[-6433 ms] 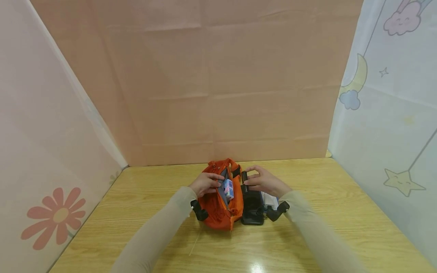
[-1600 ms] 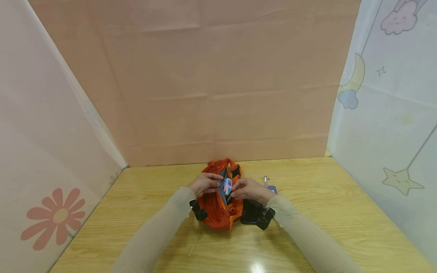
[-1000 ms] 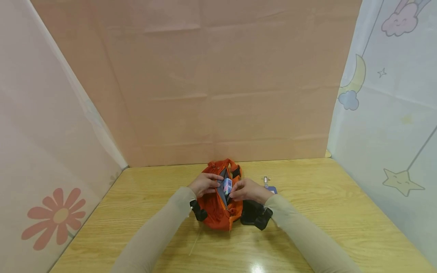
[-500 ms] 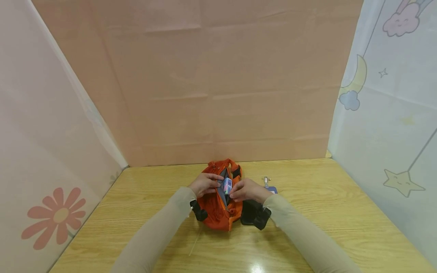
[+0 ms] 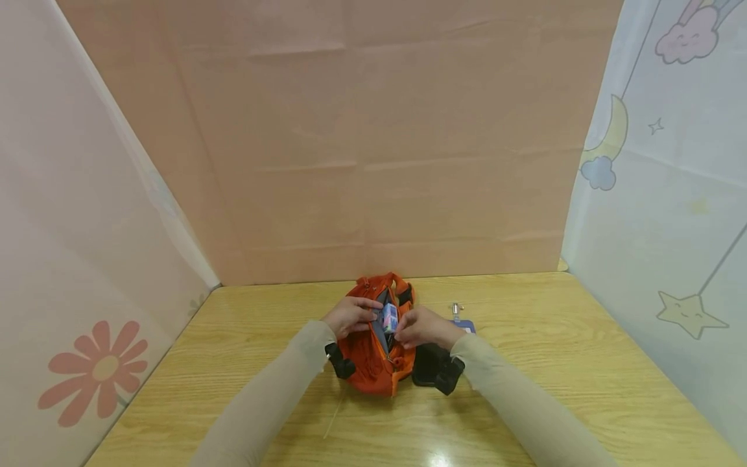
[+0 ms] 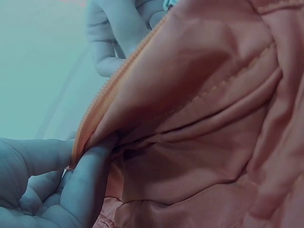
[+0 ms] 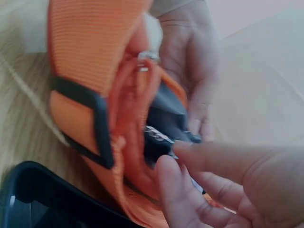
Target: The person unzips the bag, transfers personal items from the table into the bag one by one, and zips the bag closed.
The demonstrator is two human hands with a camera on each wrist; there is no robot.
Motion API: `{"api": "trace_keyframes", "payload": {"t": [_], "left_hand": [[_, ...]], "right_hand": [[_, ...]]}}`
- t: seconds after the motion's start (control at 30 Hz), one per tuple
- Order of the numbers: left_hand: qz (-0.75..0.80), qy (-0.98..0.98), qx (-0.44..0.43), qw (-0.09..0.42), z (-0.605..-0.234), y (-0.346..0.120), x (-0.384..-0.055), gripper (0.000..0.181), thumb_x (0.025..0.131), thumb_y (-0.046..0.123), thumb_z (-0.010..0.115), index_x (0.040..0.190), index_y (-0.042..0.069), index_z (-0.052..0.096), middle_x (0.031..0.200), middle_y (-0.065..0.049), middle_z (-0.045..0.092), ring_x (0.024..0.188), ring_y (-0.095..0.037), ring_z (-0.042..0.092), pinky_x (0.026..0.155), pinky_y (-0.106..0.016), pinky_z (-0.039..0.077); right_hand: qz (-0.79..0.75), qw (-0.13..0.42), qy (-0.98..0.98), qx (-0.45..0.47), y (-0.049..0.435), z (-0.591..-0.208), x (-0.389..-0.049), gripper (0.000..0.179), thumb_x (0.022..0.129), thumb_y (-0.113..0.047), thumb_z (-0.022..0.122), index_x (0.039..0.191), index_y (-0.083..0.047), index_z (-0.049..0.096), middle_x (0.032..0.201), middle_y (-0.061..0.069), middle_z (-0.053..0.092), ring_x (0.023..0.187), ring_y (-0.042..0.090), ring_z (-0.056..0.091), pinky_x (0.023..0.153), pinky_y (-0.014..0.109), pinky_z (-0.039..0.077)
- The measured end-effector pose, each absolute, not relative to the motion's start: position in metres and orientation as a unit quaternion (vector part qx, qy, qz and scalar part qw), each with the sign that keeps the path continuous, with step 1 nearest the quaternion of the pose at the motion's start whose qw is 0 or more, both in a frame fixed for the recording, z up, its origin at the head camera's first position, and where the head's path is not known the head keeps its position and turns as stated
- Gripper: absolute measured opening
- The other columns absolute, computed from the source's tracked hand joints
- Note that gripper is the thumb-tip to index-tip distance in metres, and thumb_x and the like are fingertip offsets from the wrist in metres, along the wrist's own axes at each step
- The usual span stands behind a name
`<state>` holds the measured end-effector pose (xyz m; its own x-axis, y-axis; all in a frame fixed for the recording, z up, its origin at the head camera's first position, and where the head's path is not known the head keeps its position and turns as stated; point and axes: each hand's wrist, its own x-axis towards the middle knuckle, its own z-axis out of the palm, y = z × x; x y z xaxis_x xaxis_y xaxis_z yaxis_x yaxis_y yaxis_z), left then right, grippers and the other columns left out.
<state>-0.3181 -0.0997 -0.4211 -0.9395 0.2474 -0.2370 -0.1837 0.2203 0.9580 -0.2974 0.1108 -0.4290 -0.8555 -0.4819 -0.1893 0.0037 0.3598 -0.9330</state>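
An orange zippered bag (image 5: 369, 371) lies on the table with its mouth spread, showing a grey lining. The left hand (image 5: 349, 316) pinches the bag's left edge; in the left wrist view its fingers (image 6: 92, 183) grip the fabric beside the orange zipper (image 6: 107, 90). A small pack with pink, white and blue print (image 5: 390, 318), perhaps tissues, sits in the opening. At the right side of the mouth is the right hand (image 5: 425, 327). Its thumb and fingertips touch a black thing with silvery marks (image 7: 156, 141) just inside; blur hides whether they pinch it.
A black tray-like object (image 5: 428, 368) lies right of the bag, partly beneath the right wrist. Behind that wrist is a blue badge holder (image 5: 465, 325) with a metal clip (image 5: 456, 311). The bag's orange strap (image 7: 95, 42) carries a black buckle (image 7: 102, 128). Walls enclose the table.
Earliest, the right hand held a black cylinder-like thing beside the bag; then it moved left to the bag's mouth. In the last half second it shifted slightly right. The left hand stays put.
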Motion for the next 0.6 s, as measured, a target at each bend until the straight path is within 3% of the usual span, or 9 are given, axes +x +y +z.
{"api": "trace_keyframes", "payload": {"t": [0.2,0.4,0.6], "left_hand": [[0.624,0.762,0.019,0.174,-0.423,-0.100,-0.320,0.031,0.091,-0.003,0.060,0.122,0.001,0.066,0.105,-0.013,0.069,0.075,-0.011,0.065,0.068,-0.028,0.056],[0.624,0.762,0.019,0.173,-0.424,-0.101,-0.321,0.032,0.091,-0.004,0.059,0.122,0.002,0.066,0.107,-0.013,0.068,0.076,-0.011,0.066,0.070,-0.029,0.057],[0.621,0.764,0.021,0.174,-0.424,-0.103,-0.320,0.032,0.091,-0.003,0.060,0.122,0.004,0.066,0.110,-0.013,0.068,0.077,-0.012,0.066,0.071,-0.029,0.057]], "right_hand": [[-0.551,0.232,0.777,-0.196,0.133,-0.426,-0.302,0.025,0.095,-0.014,0.059,0.111,0.005,0.060,0.100,0.011,0.067,0.085,0.019,0.065,0.081,0.037,0.056],[-0.572,0.223,0.756,-0.226,0.162,-0.415,-0.304,0.040,0.102,-0.019,0.050,0.127,0.012,0.048,0.122,0.028,0.058,0.111,0.041,0.059,0.091,0.040,0.053],[-0.584,0.185,0.759,-0.221,0.194,-0.408,-0.305,0.046,0.102,-0.023,0.050,0.132,0.012,0.045,0.124,0.026,0.057,0.116,0.044,0.056,0.094,0.043,0.051]]}}
